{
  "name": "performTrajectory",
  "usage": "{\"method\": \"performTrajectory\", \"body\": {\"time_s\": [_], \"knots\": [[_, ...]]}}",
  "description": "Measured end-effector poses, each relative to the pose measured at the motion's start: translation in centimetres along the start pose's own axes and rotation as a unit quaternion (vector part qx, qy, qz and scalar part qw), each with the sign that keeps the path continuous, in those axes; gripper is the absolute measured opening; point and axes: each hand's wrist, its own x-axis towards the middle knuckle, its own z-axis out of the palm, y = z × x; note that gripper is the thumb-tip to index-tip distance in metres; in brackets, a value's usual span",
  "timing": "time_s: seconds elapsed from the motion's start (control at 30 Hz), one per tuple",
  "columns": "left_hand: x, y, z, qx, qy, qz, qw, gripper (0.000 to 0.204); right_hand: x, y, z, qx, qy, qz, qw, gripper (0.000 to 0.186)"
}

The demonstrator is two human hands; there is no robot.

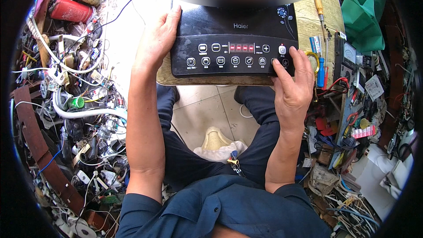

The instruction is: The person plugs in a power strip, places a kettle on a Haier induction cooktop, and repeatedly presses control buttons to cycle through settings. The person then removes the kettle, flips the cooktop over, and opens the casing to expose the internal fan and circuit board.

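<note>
A black induction cooker [211,31] lies on the wooden table in front of me, its lower edge close to the table's near edge. Red dashes glow on its small display [242,47], with rows of white touch symbols around it. My left hand [161,35] is closed on the cooker's left side, thumb along the edge and other fingers mostly hidden. At the lower right corner, my right hand [295,75] has its thumb on a touch symbol. Its index fingertip rests near the power symbol [282,50], with the fingers apart and nothing held. A blurred patch hides the cooker's far part.
Right of the cooker lie a yellow-handled screwdriver [319,6], a blue-handled screwdriver [320,68] and a multimeter [348,55]. A green bag [363,11] hangs at the far right. Cables, loose parts and a red cylinder [71,9] crowd the left side. A dark cord [128,6] crosses the upper left.
</note>
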Motion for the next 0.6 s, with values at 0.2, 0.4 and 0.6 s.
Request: {"method": "performTrajectory", "body": {"time_s": [0.2,0.4,0.6], "knots": [[0.1,-0.2,0.0,0.004,0.000,-0.002,1.000,0.069,0.3,-0.4,-0.2,-0.022,-0.007,-0.008,1.000,0.034],[-0.1,0.3,0.0,0.002,-0.001,-0.008,1.000,0.069,0.1,-0.5,0.1,-0.003,0.001,0.007,1.000,0.036],[0.2,-0.1,-0.1,0.011,0.002,0.001,1.000,0.068,0.1,-0.5,0.2,-0.006,0.005,0.005,1.000,0.036]]}}
